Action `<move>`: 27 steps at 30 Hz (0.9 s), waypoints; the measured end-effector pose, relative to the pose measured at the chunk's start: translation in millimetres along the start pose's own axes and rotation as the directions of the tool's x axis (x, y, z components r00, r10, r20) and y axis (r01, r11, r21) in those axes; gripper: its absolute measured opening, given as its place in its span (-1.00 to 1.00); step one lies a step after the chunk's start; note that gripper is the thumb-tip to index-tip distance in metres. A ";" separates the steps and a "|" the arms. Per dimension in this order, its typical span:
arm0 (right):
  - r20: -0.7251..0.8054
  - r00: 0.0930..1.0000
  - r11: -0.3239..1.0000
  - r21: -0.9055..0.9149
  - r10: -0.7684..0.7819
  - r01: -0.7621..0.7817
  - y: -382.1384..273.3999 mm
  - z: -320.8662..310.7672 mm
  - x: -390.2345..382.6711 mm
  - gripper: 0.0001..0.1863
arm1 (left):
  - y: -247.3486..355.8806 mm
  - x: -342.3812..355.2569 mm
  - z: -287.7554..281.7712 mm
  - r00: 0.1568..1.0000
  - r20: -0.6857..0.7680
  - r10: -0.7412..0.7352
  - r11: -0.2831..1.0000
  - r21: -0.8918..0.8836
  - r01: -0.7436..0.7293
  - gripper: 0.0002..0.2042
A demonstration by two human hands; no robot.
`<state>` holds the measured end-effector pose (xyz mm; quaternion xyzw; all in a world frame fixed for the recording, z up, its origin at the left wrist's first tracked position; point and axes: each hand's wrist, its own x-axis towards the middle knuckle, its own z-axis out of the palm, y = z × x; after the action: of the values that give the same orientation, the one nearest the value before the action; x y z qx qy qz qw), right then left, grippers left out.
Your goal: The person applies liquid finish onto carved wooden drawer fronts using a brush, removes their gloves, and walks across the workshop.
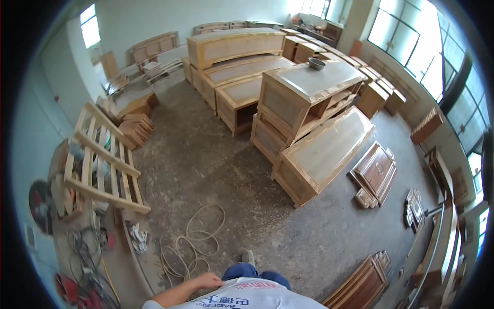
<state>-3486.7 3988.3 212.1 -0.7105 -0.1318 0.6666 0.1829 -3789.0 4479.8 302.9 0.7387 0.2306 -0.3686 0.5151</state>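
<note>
At the lower edge, my left hand [208, 281] hangs in front of my white printed shirt [252, 294], close to my blue trousers [240, 271]. Its fingers are curled in, and nothing shows sticking out of them. My right hand is outside the picture. Nearest to my left hand on the concrete floor lies a loosely coiled pale hose or cable [193, 242]. One shoe [248, 256] shows ahead of my legs.
Unfinished wooden cabinets [314, 77] stand stacked ahead, a metal bowl [316, 63] on top. A slatted wooden frame [105, 159] leans at the left, near a fan [40, 203] and tangled cables [85, 257]. Carved panels [375, 172] and brown boards [357, 286] lie at the right.
</note>
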 end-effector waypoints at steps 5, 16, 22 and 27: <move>-0.068 0.997 0.888 0.459 0.039 -0.003 -228.9 -77.0 -21.7 -0.52 | 96.3 29.4 -180.0 0.963 -0.256 -0.086 0.826 -0.558 -0.074 -0.65; -0.090 0.975 0.975 0.116 0.201 -0.190 -669.7 -312.3 187.0 -0.50 | -33.0 141.2 -383.0 0.737 -0.328 -0.591 0.420 -0.905 -0.066 -0.73; -0.101 0.975 0.710 -0.700 -0.199 0.073 -940.4 -419.9 368.3 -0.45 | -93.9 167.3 -503.1 0.628 -0.125 -0.768 -0.106 -0.942 -0.318 -0.76; -0.218 0.969 0.875 -0.485 -0.112 -0.008 -1112.4 -430.4 459.9 -0.50 | -108.8 214.4 -680.2 0.626 0.054 -0.778 -0.384 -0.829 -0.406 -0.78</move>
<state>-2960.1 5149.6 302.4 -0.8049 -0.2897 0.5168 0.0327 -3525.3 5144.2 205.4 -0.0225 0.7468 0.1896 0.6371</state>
